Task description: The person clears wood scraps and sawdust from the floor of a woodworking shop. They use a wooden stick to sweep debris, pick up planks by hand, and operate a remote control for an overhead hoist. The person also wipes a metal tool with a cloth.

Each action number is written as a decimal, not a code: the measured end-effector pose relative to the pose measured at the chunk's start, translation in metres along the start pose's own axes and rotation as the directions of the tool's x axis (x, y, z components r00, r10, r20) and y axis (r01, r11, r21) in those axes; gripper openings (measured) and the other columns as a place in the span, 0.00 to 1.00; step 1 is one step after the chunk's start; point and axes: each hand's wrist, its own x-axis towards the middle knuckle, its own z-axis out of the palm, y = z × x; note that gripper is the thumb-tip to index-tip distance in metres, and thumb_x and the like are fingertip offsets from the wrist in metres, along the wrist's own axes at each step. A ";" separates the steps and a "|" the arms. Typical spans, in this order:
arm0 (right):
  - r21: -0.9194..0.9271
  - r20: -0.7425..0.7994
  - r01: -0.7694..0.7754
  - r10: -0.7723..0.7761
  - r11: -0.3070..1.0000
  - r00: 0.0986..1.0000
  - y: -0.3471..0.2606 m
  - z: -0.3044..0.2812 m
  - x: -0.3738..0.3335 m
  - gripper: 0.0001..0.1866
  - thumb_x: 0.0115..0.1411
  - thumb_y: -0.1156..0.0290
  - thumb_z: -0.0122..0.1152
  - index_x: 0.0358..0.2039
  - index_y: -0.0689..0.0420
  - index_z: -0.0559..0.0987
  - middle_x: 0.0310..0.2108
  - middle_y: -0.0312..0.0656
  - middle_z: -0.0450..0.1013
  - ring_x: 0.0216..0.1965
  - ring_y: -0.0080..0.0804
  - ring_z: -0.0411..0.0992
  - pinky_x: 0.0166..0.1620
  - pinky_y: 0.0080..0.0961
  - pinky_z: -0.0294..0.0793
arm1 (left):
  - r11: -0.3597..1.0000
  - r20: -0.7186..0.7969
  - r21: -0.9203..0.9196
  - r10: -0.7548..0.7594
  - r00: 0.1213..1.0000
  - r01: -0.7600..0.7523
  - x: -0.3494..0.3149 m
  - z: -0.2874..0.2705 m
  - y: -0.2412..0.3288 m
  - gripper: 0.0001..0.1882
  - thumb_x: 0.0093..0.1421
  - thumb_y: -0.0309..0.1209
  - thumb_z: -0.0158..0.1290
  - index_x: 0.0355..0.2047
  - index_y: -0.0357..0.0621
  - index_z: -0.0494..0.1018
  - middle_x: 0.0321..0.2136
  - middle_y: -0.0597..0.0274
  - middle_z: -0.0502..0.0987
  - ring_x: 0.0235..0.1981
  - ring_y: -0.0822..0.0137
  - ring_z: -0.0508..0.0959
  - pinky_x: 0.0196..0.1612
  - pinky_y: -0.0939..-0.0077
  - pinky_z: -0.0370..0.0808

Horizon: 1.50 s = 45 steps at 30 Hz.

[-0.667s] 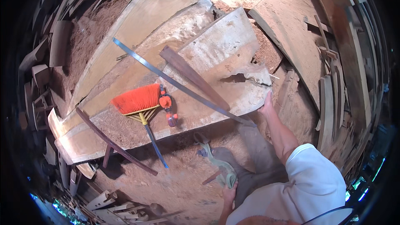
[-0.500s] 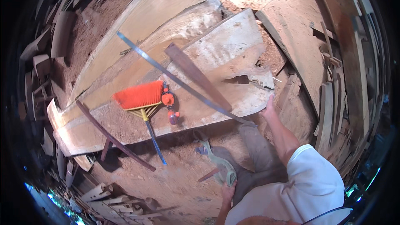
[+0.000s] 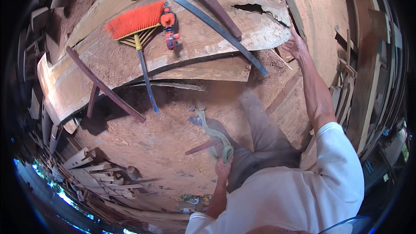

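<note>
A large wooden slab with a rough, pale edge and a dark split hole near its right end lies in front of me. My right hand is at the slab's right tip, its fingers stretched apart and against or very near the edge. Low beside my leg, my left hand is closed round a bunched pale green cloth, whose long end trails forward. On the slab rest an orange-bristled broom head with a blue handle, an orange and black power tool, a long metal straightedge and a dark wooden strip.
A dark, thin wooden bar leans across the slab's left front edge. Another board shows beneath the slab. Stacked planks line the right side, and offcuts lie at the lower left. Sawdust covers the ground.
The view has shifted, so the slab and tools sit higher in it. My right hand's fingers look looser at the slab's tip. My left hand keeps the cloth.
</note>
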 end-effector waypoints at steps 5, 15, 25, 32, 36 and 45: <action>-0.019 -0.134 0.393 -0.392 0.919 0.910 0.047 0.013 -0.032 0.45 0.67 0.40 0.61 0.68 0.67 0.64 0.60 0.60 0.69 0.61 0.49 0.70 0.65 0.44 0.69 | 0.999 0.016 -0.037 0.040 0.999 -0.039 0.017 0.009 -0.031 0.28 0.57 0.55 0.66 0.45 0.45 0.82 0.40 0.45 0.85 0.45 0.44 0.84 0.50 0.53 0.78; 0.431 0.063 -0.119 0.102 0.894 0.993 0.322 0.096 -0.124 0.58 0.68 0.30 0.47 0.74 0.69 0.42 0.71 0.70 0.50 0.69 0.61 0.61 0.67 0.51 0.68 | 0.996 -0.076 -0.013 0.090 0.993 -0.092 0.003 0.020 -0.067 0.26 0.57 0.53 0.66 0.46 0.45 0.82 0.41 0.44 0.83 0.46 0.41 0.82 0.50 0.52 0.77; 0.635 0.073 -0.132 0.112 0.761 0.991 0.289 0.149 -0.096 0.62 0.64 0.23 0.42 0.77 0.65 0.41 0.78 0.64 0.34 0.78 0.62 0.39 0.76 0.56 0.44 | 0.995 -0.129 -0.090 0.022 0.991 -0.034 -0.005 0.014 0.001 0.27 0.57 0.53 0.66 0.48 0.45 0.82 0.42 0.45 0.84 0.47 0.44 0.83 0.51 0.54 0.77; 0.719 -0.025 -0.092 0.158 0.689 0.987 0.285 0.135 -0.049 0.59 0.63 0.19 0.35 0.76 0.59 0.53 0.78 0.53 0.48 0.77 0.57 0.45 0.75 0.64 0.44 | 0.930 -0.101 0.200 0.331 0.938 -0.307 0.039 0.010 0.005 0.23 0.56 0.49 0.66 0.42 0.44 0.77 0.41 0.50 0.80 0.46 0.43 0.81 0.48 0.50 0.77; 0.825 -0.032 -0.020 0.083 0.564 0.996 0.306 0.143 -0.023 0.54 0.65 0.21 0.24 0.75 0.52 0.59 0.76 0.44 0.56 0.76 0.50 0.52 0.74 0.62 0.51 | 0.933 -0.144 0.202 0.328 0.934 -0.297 0.050 0.002 0.007 0.22 0.55 0.47 0.67 0.41 0.45 0.76 0.42 0.51 0.79 0.47 0.44 0.80 0.48 0.49 0.77; 0.840 -0.271 0.077 0.292 0.538 0.917 0.309 0.142 0.014 0.47 0.67 0.34 0.25 0.75 0.52 0.59 0.76 0.44 0.55 0.76 0.48 0.52 0.75 0.56 0.51 | 0.924 -0.088 0.240 0.327 0.941 -0.299 0.061 -0.030 0.060 0.19 0.55 0.44 0.67 0.41 0.49 0.78 0.41 0.53 0.80 0.46 0.45 0.81 0.48 0.50 0.77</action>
